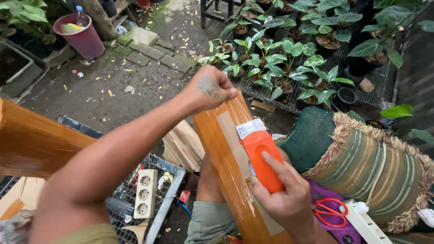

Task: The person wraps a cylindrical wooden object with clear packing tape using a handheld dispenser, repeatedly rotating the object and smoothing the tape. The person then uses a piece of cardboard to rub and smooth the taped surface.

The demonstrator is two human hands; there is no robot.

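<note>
Head view: right hand [282,194] clamps the orange tape dispenser [261,151] on the long wrapped parcel [226,149]; left hand [210,88], at eleven o'clock, pinches its top.

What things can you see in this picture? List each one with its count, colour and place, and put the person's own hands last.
wrapped package: one, orange-brown, long, across the lap at centre
tape dispenser: one, orange with a metal blade, on the package
bucket: one, dark red, top left, with a bottle in it
potted plants: many, green, on a mesh rack top right
cushion: one, green and gold striped with fringe, right
scissors: one pair, red handles, lower right
power strip: one, cream, on a wire rack lower left
second power strip: one, white, bottom right
left hand: fist pressed on the package's far end
right hand: gripping the tape dispenser
</note>
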